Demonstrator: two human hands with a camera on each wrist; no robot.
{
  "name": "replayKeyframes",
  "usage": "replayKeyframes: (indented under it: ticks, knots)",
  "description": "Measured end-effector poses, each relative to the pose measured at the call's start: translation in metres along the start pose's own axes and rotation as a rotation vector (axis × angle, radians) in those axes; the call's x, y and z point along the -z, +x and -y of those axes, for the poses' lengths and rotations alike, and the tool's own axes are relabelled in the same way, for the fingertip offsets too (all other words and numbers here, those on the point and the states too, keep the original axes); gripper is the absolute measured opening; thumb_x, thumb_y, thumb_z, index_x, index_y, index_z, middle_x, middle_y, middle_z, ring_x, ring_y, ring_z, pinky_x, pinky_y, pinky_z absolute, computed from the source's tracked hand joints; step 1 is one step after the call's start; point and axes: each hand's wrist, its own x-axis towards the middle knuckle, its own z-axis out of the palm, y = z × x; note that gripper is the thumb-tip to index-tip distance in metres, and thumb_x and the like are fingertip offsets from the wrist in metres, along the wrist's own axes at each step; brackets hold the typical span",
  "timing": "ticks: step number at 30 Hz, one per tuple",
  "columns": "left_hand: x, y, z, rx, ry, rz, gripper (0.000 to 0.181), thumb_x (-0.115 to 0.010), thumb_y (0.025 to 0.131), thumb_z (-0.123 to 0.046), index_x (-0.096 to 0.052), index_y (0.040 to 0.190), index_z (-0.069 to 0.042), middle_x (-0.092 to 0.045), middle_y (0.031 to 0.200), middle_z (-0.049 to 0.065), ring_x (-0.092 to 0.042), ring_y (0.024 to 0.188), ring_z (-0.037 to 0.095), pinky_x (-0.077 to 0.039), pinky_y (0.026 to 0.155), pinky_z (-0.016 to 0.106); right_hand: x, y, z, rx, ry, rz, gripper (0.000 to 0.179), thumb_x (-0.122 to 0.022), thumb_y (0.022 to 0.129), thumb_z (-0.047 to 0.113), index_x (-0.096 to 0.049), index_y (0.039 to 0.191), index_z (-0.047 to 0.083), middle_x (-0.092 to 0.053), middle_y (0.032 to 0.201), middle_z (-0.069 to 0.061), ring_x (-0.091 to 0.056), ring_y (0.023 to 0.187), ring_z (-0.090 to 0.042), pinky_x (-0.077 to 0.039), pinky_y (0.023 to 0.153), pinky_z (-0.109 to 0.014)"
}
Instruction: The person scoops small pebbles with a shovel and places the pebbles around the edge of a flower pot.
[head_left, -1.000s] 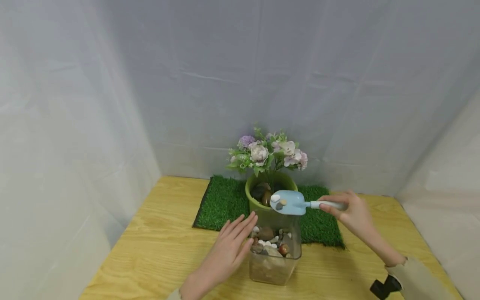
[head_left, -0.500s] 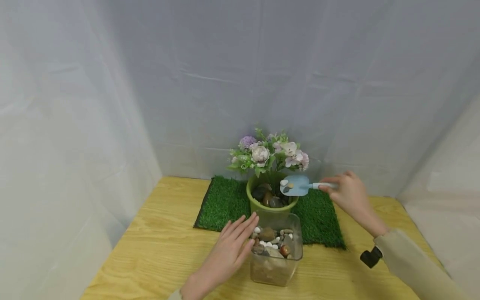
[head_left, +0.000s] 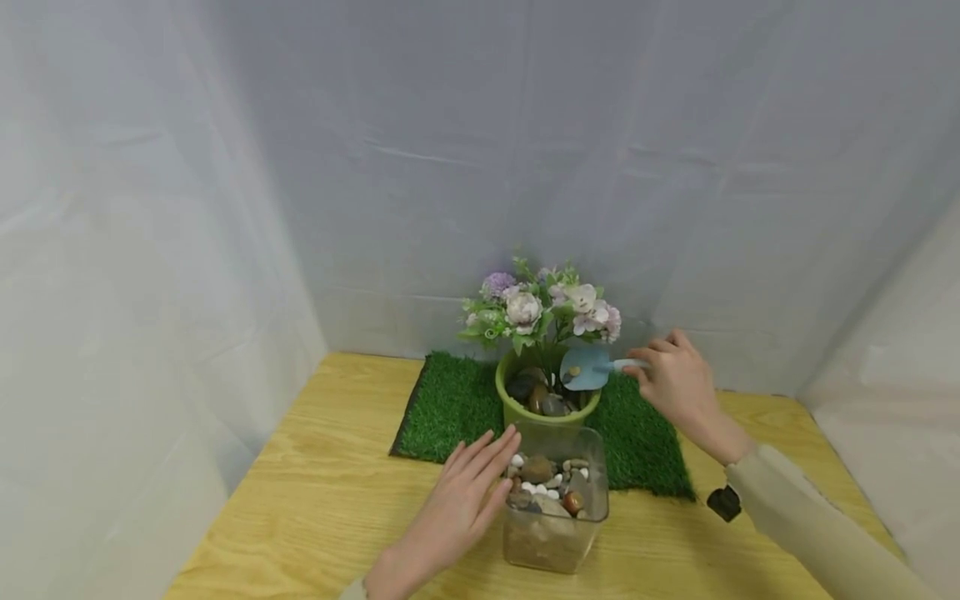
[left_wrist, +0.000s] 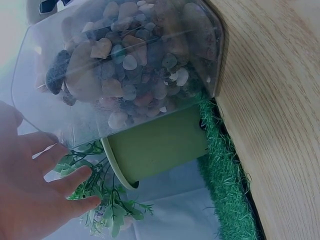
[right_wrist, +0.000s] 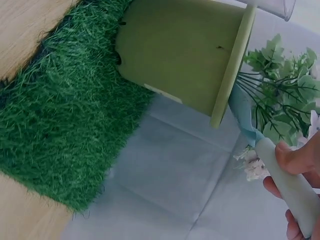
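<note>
My right hand (head_left: pixel 678 387) grips the pale handle (right_wrist: pixel 287 187) of a small light-blue trowel (head_left: pixel 588 369). The trowel's blade dips at the right rim of a green flowerpot (head_left: pixel 510 411), and a few pebbles (head_left: pixel 573 373) lie on it. Inside the pot are larger dark and brown stones (head_left: pixel 553 406) around the stems of artificial flowers (head_left: pixel 525 310). With fingers straight, my left hand (head_left: pixel 455 500) rests against the left side of a clear plastic container (head_left: pixel 555 546). White, brown and grey stones (left_wrist: pixel 130 60) fill its lower part.
A mat of artificial grass (head_left: pixel 645 450) lies beneath the pot on the wooden table (head_left: pixel 300 500). The container stands directly in front of the pot. Pale sheeting (head_left: pixel 420 167) hangs behind and at both sides.
My right hand has carried the trowel back over the pot and tipped it lower; the white stone no longer shows on the blade. My left hand stays at the container.
</note>
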Motion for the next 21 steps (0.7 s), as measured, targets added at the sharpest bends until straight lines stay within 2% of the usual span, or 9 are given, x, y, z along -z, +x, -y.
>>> replayKeyframes:
  ticks: [7, 11, 15, 21]
  knots:
    - [0.000, 0.000, -0.001, -0.005, 0.008, -0.008, 0.054, -0.046, 0.109, -0.029, -0.033, 0.160, -0.020, -0.030, 0.165, -0.004, -0.034, 0.149, 0.029, -0.024, 0.120, 0.061, 0.009, -0.003, -0.004, 0.126, -0.022, -0.069, 0.018, -0.087, 0.077, 0.010, -0.079, 0.089, -0.002, -0.072, 0.081, -0.015, -0.048, 0.071, -0.029, -0.035, 0.066, -0.038]
    - [0.000, 0.000, -0.001, -0.003, 0.003, -0.007, 0.054, -0.046, 0.109, -0.030, -0.032, 0.160, -0.021, -0.029, 0.165, -0.005, -0.034, 0.149, 0.029, -0.024, 0.120, 0.061, 0.019, -0.001, -0.005, 0.172, -0.045, -0.122, 0.017, -0.087, 0.077, 0.007, -0.079, 0.088, -0.002, -0.072, 0.080, -0.016, -0.046, 0.070, -0.029, -0.036, 0.064, -0.037]
    - [-0.001, 0.000, -0.001, 0.001, 0.007, -0.006, 0.054, -0.046, 0.109, -0.030, -0.032, 0.160, -0.021, -0.028, 0.165, -0.006, -0.032, 0.150, 0.027, -0.023, 0.120, 0.060, 0.029, -0.001, -0.005, 0.179, -0.052, -0.151, 0.016, -0.086, 0.077, 0.006, -0.079, 0.090, -0.001, -0.071, 0.082, -0.016, -0.047, 0.072, -0.031, -0.040, 0.065, -0.040]
    - [-0.001, 0.000, 0.000, -0.005, 0.017, -0.018, 0.054, -0.047, 0.109, -0.029, -0.033, 0.160, -0.020, -0.029, 0.165, -0.005, -0.034, 0.149, 0.030, -0.022, 0.121, 0.060, 0.045, -0.012, -0.001, 0.124, 0.058, -0.152, 0.023, -0.089, 0.072, 0.007, -0.080, 0.092, 0.000, -0.071, 0.081, -0.014, -0.047, 0.072, -0.029, -0.038, 0.067, -0.040]
